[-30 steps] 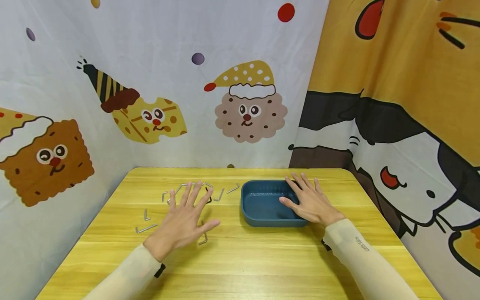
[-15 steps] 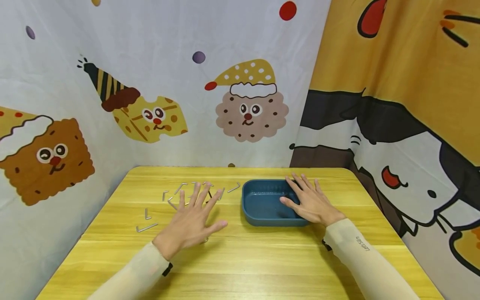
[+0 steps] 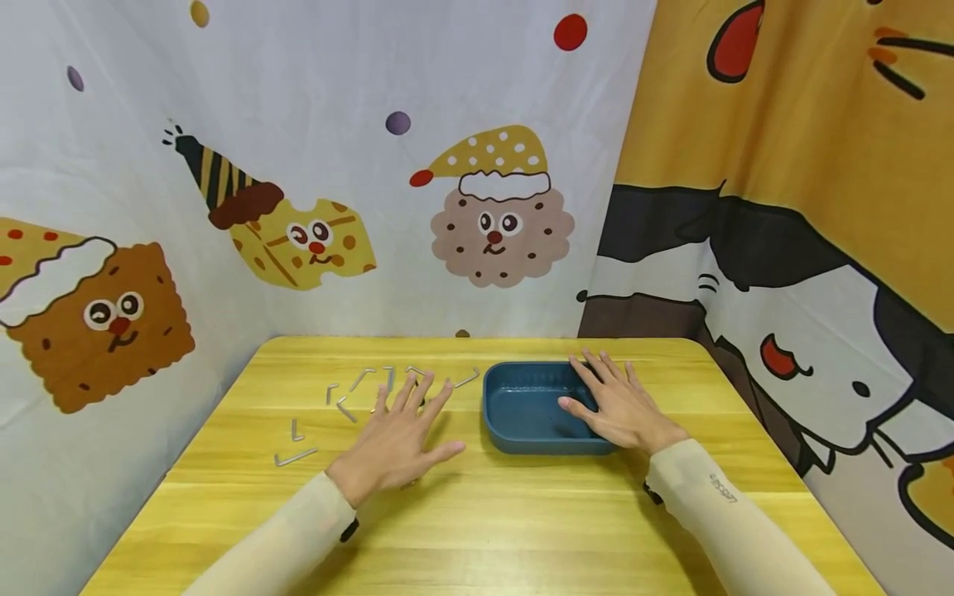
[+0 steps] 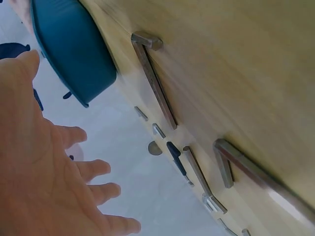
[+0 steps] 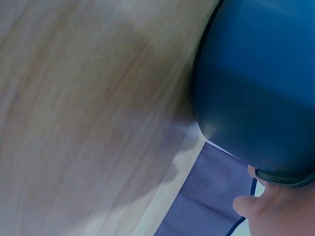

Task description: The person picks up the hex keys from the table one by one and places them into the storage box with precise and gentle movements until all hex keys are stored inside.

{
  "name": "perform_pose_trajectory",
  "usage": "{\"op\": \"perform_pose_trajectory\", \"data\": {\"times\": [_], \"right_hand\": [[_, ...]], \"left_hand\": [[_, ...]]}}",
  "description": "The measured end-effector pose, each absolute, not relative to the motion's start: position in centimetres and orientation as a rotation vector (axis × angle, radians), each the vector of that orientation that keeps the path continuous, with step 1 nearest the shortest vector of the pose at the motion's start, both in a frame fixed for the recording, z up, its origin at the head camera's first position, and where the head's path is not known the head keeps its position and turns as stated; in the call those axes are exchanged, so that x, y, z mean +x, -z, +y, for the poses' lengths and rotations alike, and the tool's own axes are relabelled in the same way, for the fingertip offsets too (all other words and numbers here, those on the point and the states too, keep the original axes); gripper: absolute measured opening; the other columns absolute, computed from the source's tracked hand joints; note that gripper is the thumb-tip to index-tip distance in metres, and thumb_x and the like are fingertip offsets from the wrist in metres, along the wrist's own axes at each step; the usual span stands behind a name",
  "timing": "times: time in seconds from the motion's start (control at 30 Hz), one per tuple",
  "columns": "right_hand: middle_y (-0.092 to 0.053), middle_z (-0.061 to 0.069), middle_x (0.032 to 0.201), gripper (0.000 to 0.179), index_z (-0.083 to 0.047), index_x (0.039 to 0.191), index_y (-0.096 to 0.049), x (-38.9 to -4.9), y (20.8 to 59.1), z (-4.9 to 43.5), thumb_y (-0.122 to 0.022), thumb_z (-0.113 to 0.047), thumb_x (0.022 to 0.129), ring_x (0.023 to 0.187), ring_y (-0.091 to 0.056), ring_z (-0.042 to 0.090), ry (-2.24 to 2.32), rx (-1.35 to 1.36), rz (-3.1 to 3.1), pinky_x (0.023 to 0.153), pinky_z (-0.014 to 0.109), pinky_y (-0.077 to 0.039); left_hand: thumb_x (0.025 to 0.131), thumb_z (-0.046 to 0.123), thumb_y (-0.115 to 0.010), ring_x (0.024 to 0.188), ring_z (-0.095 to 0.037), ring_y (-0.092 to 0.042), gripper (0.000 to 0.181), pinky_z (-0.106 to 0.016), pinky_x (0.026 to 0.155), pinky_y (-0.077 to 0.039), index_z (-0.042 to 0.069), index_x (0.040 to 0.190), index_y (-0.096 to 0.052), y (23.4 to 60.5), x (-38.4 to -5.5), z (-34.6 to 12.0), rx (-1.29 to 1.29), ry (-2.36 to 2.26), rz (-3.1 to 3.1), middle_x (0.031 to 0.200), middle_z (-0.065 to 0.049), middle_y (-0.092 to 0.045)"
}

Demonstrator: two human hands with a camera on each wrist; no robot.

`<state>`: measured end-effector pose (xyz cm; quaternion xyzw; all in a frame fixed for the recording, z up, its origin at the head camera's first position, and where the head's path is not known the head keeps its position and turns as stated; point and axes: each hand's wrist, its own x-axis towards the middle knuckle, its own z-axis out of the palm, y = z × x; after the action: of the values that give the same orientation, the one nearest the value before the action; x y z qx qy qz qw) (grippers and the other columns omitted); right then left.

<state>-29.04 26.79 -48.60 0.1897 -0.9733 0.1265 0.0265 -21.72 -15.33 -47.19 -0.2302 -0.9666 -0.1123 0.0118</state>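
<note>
Head view: left hand [image 3: 391,451] hovers over table [image 3: 522,530], fingers splayed, grasping nothing | blue bin [image 3: 547,445] at its 2 o'clock | right hand [image 3: 622,410] released, fingers spread over the bin's 3 o'clock end | hex keys [image 3: 296,456] from 9 to 1 o'clock | left wrist view bares a black key [image 4: 175,156] the head view mostly hides.

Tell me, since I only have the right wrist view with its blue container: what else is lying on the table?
Observer: L-shaped metal pieces lie scattered to the left of the blue container, as the head view shows.

Visitor: Oh! And the person's other hand, has it picked one up?

Observer: No, the left wrist view shows the left hand raised off the table, fingers apart, holding nothing.
</note>
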Motion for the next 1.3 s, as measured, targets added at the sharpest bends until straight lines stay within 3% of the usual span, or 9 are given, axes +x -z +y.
{"op": "perform_pose_trajectory", "data": {"times": [0.27,0.7,1.03,1.3], "right_hand": [[-0.022,0.02,0.195,0.093,-0.019,0.187,-0.028,-29.0,48.7,26.9,-0.05,-0.075,0.116,0.18,-0.019,0.055,-0.403,0.596,-3.002,0.142,0.084,-0.01],[-0.022,0.02,0.195,0.092,-0.019,0.187,-0.028,-28.9,48.8,26.8,-0.051,-0.074,0.117,0.18,-0.019,0.056,-0.417,0.591,-3.005,0.143,0.082,-0.013],[-0.022,0.021,0.195,0.093,-0.019,0.187,-0.026,-29.0,48.9,26.9,-0.051,-0.074,0.117,0.18,-0.018,0.056,-0.431,0.587,-3.009,0.143,0.081,-0.013],[-0.023,0.02,0.195,0.092,-0.018,0.187,-0.029,-29.1,49.0,26.9,-0.051,-0.074,0.117,0.179,-0.019,0.057,-0.43,0.588,-2.995,0.143,0.081,-0.014]], "left_hand": [[0.114,0.08,-0.048,0.182,-0.049,-0.018,0.095,-0.085,0.141,-0.015,0.025,0.188,-0.025,47.6,-22.9,-14.7,-0.708,0.304,-3.042,0.196,-0.017,-0.016],[0.115,0.05,-0.074,0.171,-0.052,-0.043,0.081,-0.083,0.138,-0.029,0.02,0.183,-0.041,48.0,-25.2,-14.2,-0.649,0.293,-3.051,0.187,-0.023,-0.04],[0.112,0.04,-0.081,0.156,-0.051,-0.06,0.069,-0.074,0.129,-0.05,0.009,0.169,-0.06,48.1,-26.9,-14.3,-0.554,0.271,-3.029,0.171,-0.025,-0.059],[0.109,0.029,-0.084,0.141,-0.045,-0.07,0.05,-0.076,0.121,-0.056,0.003,0.152,-0.075,48.2,-27.6,-13.8,-0.502,0.346,-2.968,0.151,-0.024,-0.073]]}}
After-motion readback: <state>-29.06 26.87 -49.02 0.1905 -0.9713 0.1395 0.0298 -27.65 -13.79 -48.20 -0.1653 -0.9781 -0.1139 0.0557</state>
